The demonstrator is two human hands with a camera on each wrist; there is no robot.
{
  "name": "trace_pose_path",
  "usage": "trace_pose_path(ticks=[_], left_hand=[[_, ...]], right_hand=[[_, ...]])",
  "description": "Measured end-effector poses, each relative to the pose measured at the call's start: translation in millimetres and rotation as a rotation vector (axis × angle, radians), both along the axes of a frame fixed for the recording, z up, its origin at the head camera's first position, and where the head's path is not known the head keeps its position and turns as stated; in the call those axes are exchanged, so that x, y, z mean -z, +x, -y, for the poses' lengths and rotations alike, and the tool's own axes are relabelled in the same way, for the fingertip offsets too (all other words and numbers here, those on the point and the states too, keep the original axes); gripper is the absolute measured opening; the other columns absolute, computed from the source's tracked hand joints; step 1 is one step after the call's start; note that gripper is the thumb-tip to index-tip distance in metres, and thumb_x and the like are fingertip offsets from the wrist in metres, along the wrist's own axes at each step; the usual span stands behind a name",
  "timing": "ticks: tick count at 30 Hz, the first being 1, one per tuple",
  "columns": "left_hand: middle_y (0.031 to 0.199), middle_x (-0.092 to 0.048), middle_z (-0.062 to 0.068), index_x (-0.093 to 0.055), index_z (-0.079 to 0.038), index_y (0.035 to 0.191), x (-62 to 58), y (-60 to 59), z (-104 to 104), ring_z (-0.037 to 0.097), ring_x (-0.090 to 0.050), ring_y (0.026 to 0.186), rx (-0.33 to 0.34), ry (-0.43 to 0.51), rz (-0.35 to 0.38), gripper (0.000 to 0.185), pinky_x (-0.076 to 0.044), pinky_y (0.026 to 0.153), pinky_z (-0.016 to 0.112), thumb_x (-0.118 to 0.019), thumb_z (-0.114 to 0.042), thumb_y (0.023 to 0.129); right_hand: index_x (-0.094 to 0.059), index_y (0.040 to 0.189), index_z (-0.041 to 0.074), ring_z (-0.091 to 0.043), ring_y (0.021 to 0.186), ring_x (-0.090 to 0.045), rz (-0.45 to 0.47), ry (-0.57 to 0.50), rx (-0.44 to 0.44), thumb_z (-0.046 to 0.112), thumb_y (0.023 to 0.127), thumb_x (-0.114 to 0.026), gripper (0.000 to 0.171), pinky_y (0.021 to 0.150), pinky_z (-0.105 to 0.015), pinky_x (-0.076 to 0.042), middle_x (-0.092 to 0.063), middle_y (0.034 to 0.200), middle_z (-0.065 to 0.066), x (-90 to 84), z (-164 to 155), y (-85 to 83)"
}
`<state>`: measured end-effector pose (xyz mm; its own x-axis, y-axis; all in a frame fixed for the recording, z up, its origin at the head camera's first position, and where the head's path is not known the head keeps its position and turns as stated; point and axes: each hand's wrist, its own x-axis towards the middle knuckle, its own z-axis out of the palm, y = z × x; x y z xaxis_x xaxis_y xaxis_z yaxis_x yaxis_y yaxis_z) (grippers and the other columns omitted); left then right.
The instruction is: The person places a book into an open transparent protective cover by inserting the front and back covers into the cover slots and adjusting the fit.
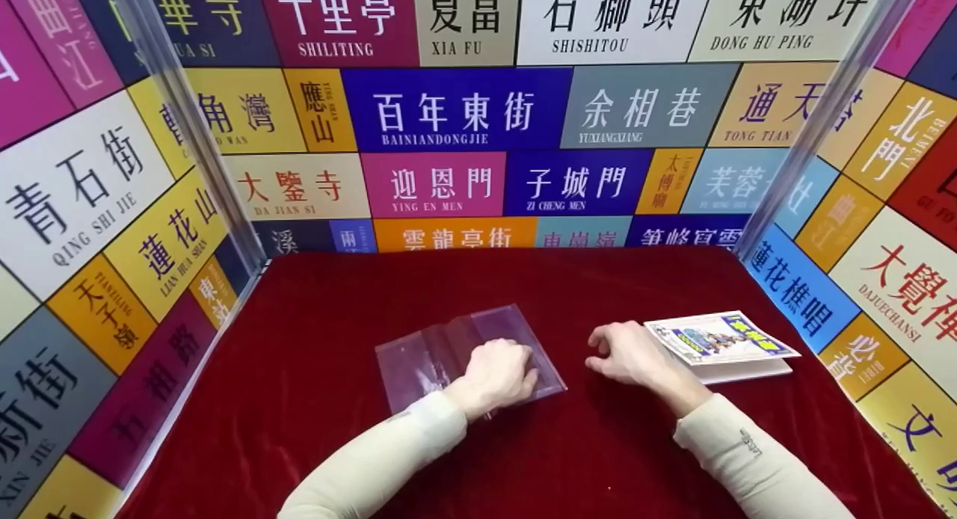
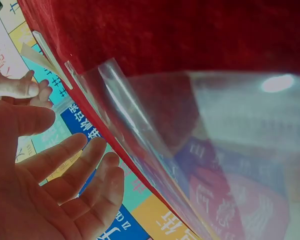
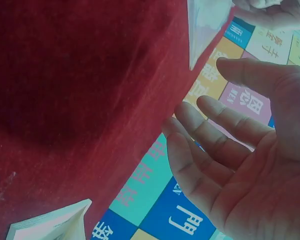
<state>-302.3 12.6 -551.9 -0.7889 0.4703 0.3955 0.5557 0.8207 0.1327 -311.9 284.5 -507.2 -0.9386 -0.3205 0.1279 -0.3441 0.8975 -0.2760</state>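
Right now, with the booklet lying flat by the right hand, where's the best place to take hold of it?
Probably the near-left corner of the booklet, coming in from the left, where the right hand already sits beside it. It lies flat on the red cloth, and the right wrist view shows its page edges slightly fanned, so a thumb could slip under there. The left hand rests on the clear bag.

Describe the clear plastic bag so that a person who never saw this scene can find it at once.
Start at the dark red tablecloth between the walls of street signs. The plastic bag lies flat near its middle, under the left hand. Unlike the printed booklet to its right, it is see-through.
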Motion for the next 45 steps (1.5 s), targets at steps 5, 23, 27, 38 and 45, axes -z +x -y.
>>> trace_pose_path(ticks=[5, 23, 27, 38, 45], left_hand=[[0.082, -0.079, 0.004, -0.071, -0.016, 0.076, -10.8, 6.6, -7.3, 0.028, -0.079, 0.078, -0.017, -0.044, 0.030, 0.024, -0.065, 0.062, 0.047, -0.077, -0.034, 0.090], [0.084, -0.080, 0.002, -0.072, -0.018, 0.081, -24.1, 7.1, -35.1, 0.027, -0.079, 0.079, 0.030, -0.104, 0.020, 0.024, -0.066, 0.062, 0.045, -0.076, -0.037, 0.094], [0.086, -0.080, 0.003, -0.073, -0.017, 0.083, -24.2, 6.7, -38.4, 0.028, -0.080, 0.080, 0.032, -0.109, 0.025, 0.025, -0.066, 0.062, 0.045, -0.076, -0.038, 0.096], [0.088, -0.082, 0.005, -0.071, -0.016, 0.083, -15.8, -3.1, -46.5, 0.030, -0.082, 0.083, 0.025, -0.090, 0.085, 0.027, -0.066, 0.064, 0.046, -0.075, -0.038, 0.097], [0.089, -0.081, 0.006, -0.071, -0.015, 0.082, -13.5, -9.8, -56.3, 0.031, -0.082, 0.084, 0.039, -0.066, 0.107, 0.027, -0.066, 0.064, 0.048, -0.074, -0.037, 0.097]], right_hand=[[-0.083, 0.108, 0.006, -0.023, 0.082, -0.076, -0.018, -0.028, 0.013, 0.026, 0.087, -0.089, 0.029, 0.080, -0.049, -0.062, -0.082, 0.089, -0.007, -4.2, -5.1, -1.8], [-0.082, 0.113, 0.004, -0.034, 0.097, -0.080, -0.030, -0.053, 0.064, 0.028, 0.092, -0.085, 0.033, 0.090, -0.056, -0.063, -0.085, 0.104, -0.016, -8.3, -21.6, -1.2], [-0.080, 0.120, 0.004, -0.036, 0.099, -0.080, -0.057, -0.078, 0.105, 0.029, 0.093, -0.084, 0.037, 0.090, -0.058, -0.063, -0.084, 0.105, -0.016, -8.8, -27.8, -0.7], [-0.079, 0.123, 0.006, -0.040, 0.103, -0.080, -0.099, -0.092, 0.177, 0.031, 0.093, -0.083, 0.040, 0.086, -0.060, -0.062, -0.084, 0.110, -0.017, -10.7, -44.6, -0.1], [-0.081, 0.118, 0.009, -0.039, 0.102, -0.079, -0.114, -0.091, 0.210, 0.033, 0.094, -0.083, 0.035, 0.084, -0.059, -0.061, -0.084, 0.110, -0.017, -12.5, -56.4, 0.0]])
